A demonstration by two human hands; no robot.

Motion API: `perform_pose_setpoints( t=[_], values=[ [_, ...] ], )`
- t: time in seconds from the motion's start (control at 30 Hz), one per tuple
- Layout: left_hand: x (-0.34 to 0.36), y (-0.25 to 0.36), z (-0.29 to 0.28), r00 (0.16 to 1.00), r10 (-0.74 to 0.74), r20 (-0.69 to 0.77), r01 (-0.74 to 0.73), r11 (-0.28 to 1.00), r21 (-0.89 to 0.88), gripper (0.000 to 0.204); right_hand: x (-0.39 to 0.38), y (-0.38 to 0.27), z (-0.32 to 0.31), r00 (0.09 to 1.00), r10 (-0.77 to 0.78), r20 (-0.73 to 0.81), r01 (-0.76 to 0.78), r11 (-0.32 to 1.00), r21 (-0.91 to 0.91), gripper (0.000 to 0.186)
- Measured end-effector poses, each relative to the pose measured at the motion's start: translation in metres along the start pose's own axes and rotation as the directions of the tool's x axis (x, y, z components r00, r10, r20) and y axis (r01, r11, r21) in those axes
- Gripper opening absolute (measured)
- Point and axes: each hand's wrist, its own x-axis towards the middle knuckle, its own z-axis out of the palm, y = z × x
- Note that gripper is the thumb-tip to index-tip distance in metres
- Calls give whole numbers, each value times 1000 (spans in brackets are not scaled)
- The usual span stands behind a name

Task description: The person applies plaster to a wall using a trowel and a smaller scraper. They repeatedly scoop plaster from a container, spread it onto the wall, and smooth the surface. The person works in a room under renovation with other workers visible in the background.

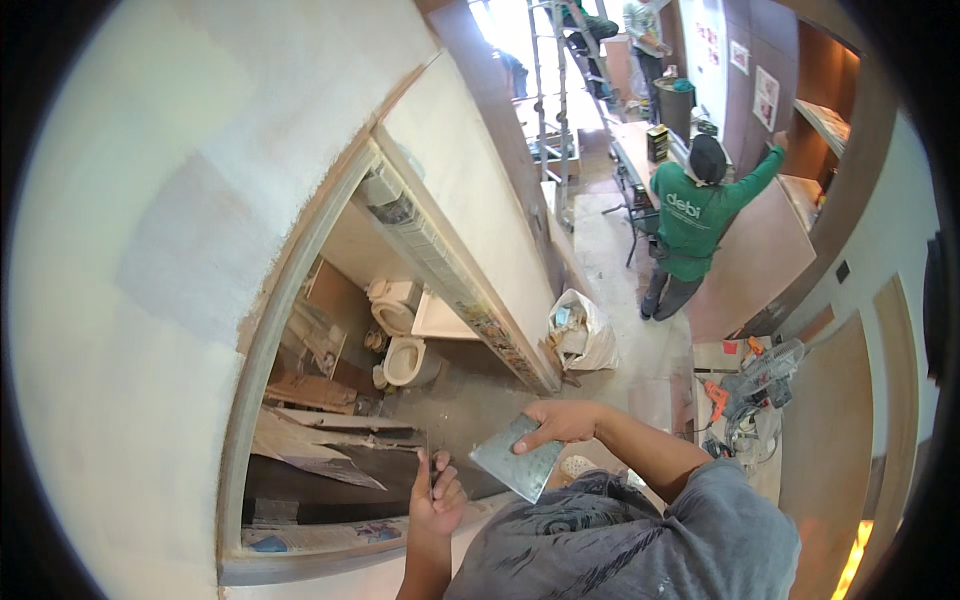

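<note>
My right hand [560, 424] grips a flat grey rectangular plate [516, 461] by its upper edge, thumb on its face. Pale smears mark the plate, which tilts down toward the left in front of my grey shirt. Left of it and apart from it, my left hand [437, 495] is raised with the fingers curled and the thumb up. Something thin and dark shows between those fingers, seen nearly edge-on, and its kind cannot be made out. Beside my hands is a framed opening in the wall [170, 200], whose plastered surface has a greyer patch.
Through the opening stand toilet bowls [408, 362] and leaning boards [310, 455]. A white sack of debris [583, 335] sits by the wall end. Ahead, a person in green [690, 220] reaches toward shelving. A ladder [553, 110] stands farther off; power tools [745, 400] lie at right.
</note>
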Motion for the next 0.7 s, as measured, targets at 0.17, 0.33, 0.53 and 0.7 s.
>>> perform_pose_setpoints(
  t=[0.17, 0.33, 0.53, 0.7],
  values=[
    [-50, 0, -8, 925, 193, -328, -97, 953, 288, 38, -22, 35, 31, 877, -22, -480, 127, 974, 188, 49],
    [-90, -7, -49, 867, 250, -432, -133, 950, 282, 31, -61, 74, 70, 721, 25, -693, 162, 965, 204, 48],
    [-116, -27, -49, 859, 242, -452, -84, 936, 342, 18, -131, 113, 116, 403, 17, -915, 248, 960, 127, 53],
    [-130, -48, -52, 882, 157, -444, -10, 949, 316, 17, -183, 164, 130, 218, 127, -968, 318, 928, 193, 52]
  ],
)
